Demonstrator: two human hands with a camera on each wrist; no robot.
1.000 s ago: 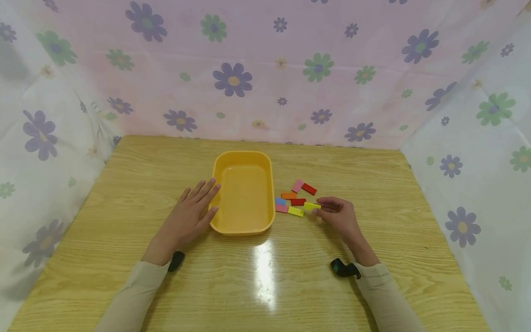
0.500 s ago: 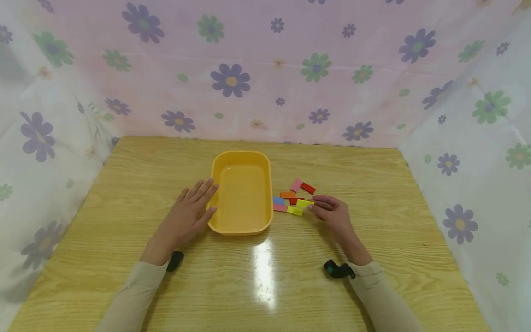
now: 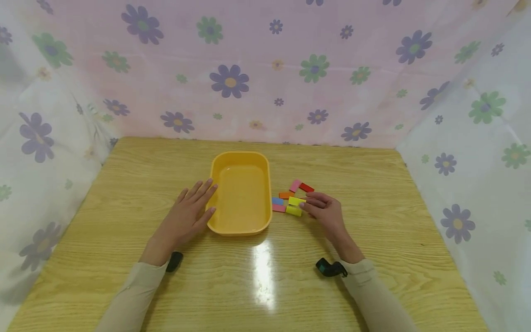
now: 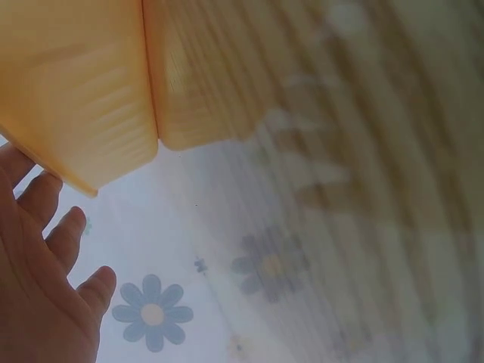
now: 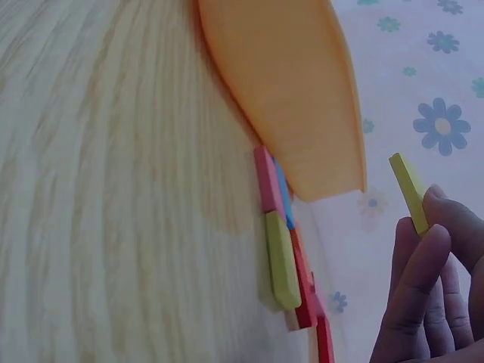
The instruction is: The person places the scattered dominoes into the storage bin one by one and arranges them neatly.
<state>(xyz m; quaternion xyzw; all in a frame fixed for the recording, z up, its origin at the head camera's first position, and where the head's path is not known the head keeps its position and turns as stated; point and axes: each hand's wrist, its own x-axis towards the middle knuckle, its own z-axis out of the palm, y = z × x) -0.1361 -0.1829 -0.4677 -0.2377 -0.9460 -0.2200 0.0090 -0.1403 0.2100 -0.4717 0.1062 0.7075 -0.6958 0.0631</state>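
Observation:
My right hand [image 3: 325, 213] pinches a yellow block [image 5: 410, 193] by one end, between thumb and fingertips. The held block is raised above the other blocks. Below it on the table lie a second yellow block [image 3: 293, 211], a pink block [image 3: 279, 208], a blue block [image 3: 277, 201] and an orange block [image 3: 286, 195]. A red block [image 5: 304, 302] under the held one shows in the right wrist view. My left hand [image 3: 184, 214] rests with straight, spread fingers against the left rim of a yellow-orange tub [image 3: 238, 232].
Behind the group lie another pink block [image 3: 295, 186] and another red block [image 3: 307, 187]. The wooden table [image 3: 166, 157] ends at a flowered curtain [image 3: 265, 101] at the back, with curtain on both sides too.
My right hand has moved left with the yellow block, from the right side of the group to over the red block beside the tub. My left hand has stayed at the rim.

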